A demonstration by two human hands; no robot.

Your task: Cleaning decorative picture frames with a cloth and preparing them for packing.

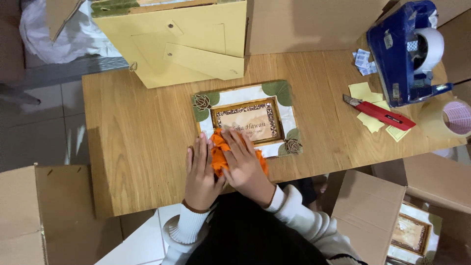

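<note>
Both hands down at the near edge of the wooden desk (137,142), on a crumpled orange cloth (218,157). Right hand (245,164) spread flat over the cloth, fingers reaching onto the lower border of a picture frame (248,118); grip open, palm pressing rather than clamped. Left hand (201,174) flat just beside it, fingers straight and together, thumb side touching the cloth, nothing clasped.

Frame lying face up near the desk's middle, white border with green leaf corners and small woven knots, brown inner rim around a tan card. Cloth partly on the frame's near left corner, partly on the desk.

Behind the frame, the yellow back of another frame (186,41), stand flap showing. Far right: blue tape dispenser (405,54), red utility knife (380,113) on yellow paper scraps (365,93), a tape roll (454,118) at the desk edge. Cardboard boxes (39,216) around the desk.
</note>
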